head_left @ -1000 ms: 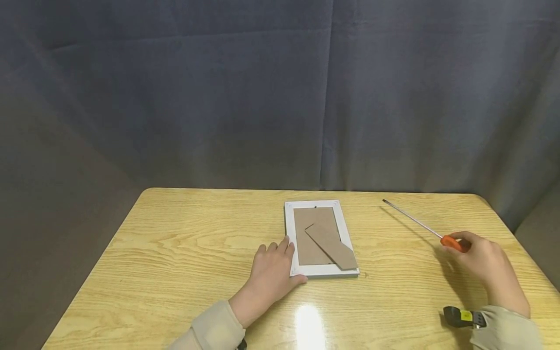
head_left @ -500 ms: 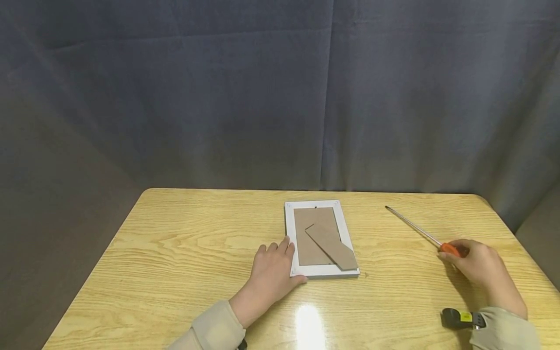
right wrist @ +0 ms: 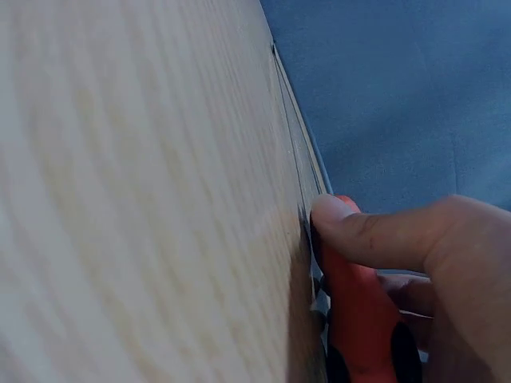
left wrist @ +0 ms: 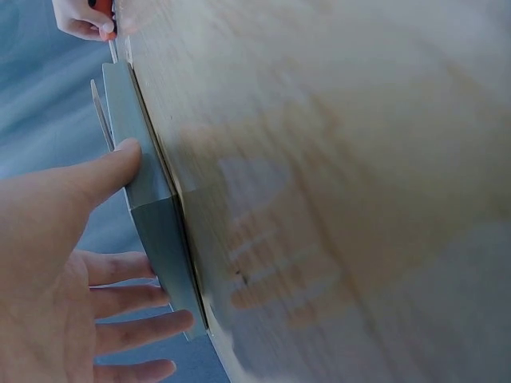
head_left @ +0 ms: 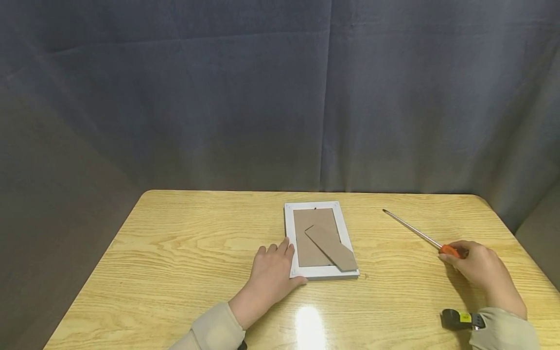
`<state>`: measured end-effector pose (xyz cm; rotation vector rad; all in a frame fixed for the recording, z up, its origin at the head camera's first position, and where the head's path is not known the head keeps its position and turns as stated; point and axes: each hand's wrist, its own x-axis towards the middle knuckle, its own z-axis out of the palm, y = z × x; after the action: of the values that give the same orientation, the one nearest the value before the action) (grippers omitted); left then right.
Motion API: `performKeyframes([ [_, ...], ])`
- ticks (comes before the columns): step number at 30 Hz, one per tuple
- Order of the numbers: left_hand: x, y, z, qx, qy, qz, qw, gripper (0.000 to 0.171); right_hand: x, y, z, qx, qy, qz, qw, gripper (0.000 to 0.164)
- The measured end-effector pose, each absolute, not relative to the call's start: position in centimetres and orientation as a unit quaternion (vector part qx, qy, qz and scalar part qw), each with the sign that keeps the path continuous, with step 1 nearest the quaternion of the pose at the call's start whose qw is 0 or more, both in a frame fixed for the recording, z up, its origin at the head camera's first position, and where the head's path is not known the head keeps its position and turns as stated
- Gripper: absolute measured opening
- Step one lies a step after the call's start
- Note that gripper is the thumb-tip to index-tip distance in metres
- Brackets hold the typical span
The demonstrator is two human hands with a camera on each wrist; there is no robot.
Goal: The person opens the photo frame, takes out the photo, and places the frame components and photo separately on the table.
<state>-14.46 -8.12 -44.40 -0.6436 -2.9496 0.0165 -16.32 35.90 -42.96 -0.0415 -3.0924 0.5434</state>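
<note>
A white picture frame (head_left: pixel 307 271) lies face down on the table, its brown backing board (head_left: pixel 306 253) upward. The slanting cardboard easel leg (head_left: pixel 334 249) sits over that board. My left hand (head_left: pixel 272 272) rests at the frame's near left corner, fingers along the left side and thumb against the near edge. In the left wrist view its fingers (left wrist: pixel 132 331) look fairly straight and spread. On the right, my right hand (head_left: pixel 481 262) grips the orange-red and black handle of a screwdriver (head_left: pixel 415 231). The long metal shaft points away and leftward, low over the table; whether the tip touches is unclear.
The wooden table (head_left: pixel 183 243) has rounded far corners. A dark grey curtain (head_left: pixel 245 107) hangs behind its far edge and along both sides. A dark strap device with a yellow label (head_left: pixel 464 317) sits at the right wrist. Glare marks the near tabletop.
My right hand has come slightly nearer and lower with the screwdriver, and its tip has dropped toward the table. The left hand and picture frame stay put.
</note>
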Motion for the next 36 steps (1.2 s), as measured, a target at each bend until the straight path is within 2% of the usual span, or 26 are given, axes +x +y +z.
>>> performKeyframes([
  [9,-14.5,-8.2,-44.4,-0.215,-0.975,0.004,0.064,0.084,-16.4,35.0,-42.1,-0.009,-0.984,0.173,0.033,0.058],
  [16,-14.7,-8.2,-44.2,-0.198,-0.978,-0.055,0.013,0.086,-16.6,33.8,-40.8,0.003,-0.983,0.164,0.077,0.042],
  [19,-15.0,-8.3,-44.1,-0.191,-0.978,-0.083,0.015,0.075,-16.5,32.9,-40.0,0.012,-0.983,0.161,0.082,0.041],
  [24,-15.7,-8.7,-44.0,-0.180,-0.970,-0.149,0.069,0.045,-16.7,30.9,-39.1,0.038,-0.983,0.154,0.091,0.038],
  [27,-16.5,-9.0,-44.0,-0.164,-0.965,-0.185,0.088,0.037,-17.0,29.3,-38.9,0.059,-0.981,0.153,0.103,0.032],
  [30,-17.4,-9.2,-44.0,-0.150,-0.964,-0.201,0.084,0.038,-17.6,27.6,-38.8,0.074,-0.980,0.156,0.099,0.031],
  [36,-19.2,-9.3,-43.8,-0.124,-0.966,-0.221,0.052,0.051,-19.1,24.2,-39.1,0.103,-0.977,0.158,0.099,0.026],
])
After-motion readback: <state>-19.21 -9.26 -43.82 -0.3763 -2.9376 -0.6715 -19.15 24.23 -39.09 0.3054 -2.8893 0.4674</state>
